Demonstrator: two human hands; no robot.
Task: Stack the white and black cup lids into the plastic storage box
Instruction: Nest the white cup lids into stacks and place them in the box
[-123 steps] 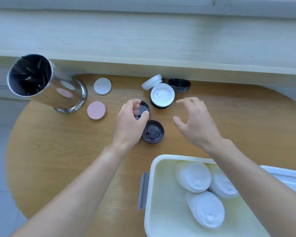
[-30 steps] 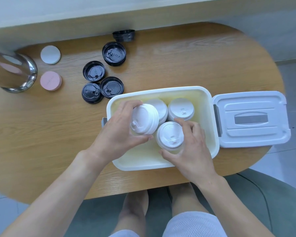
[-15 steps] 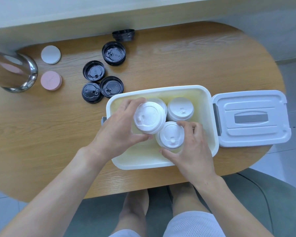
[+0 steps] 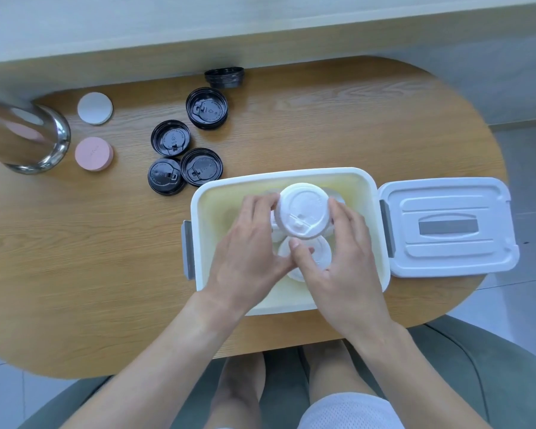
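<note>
A white plastic storage box (image 4: 198,218) sits open on the wooden table. Above its middle, a stack of white cup lids (image 4: 302,210) is held between both hands: my left hand (image 4: 248,258) grips its left side and my right hand (image 4: 344,258) curls round its right side. Another white lid stack (image 4: 317,253) stands in the box under my thumbs; others are mostly hidden. Several black lids lie left of the box: (image 4: 207,108), (image 4: 170,138), (image 4: 201,166), (image 4: 165,180). A black lid stack (image 4: 224,77) is at the table's back edge.
The box's white cover (image 4: 446,227) lies flat to the right of the box. A steel tumbler (image 4: 25,137) lies at the far left, with a white coaster (image 4: 95,108) and a pink coaster (image 4: 93,153) beside it. A wall ledge runs behind the table.
My left hand carried the white lid stack rightward over the box's middle. My right hand left the front stack and now holds the carried stack too.
</note>
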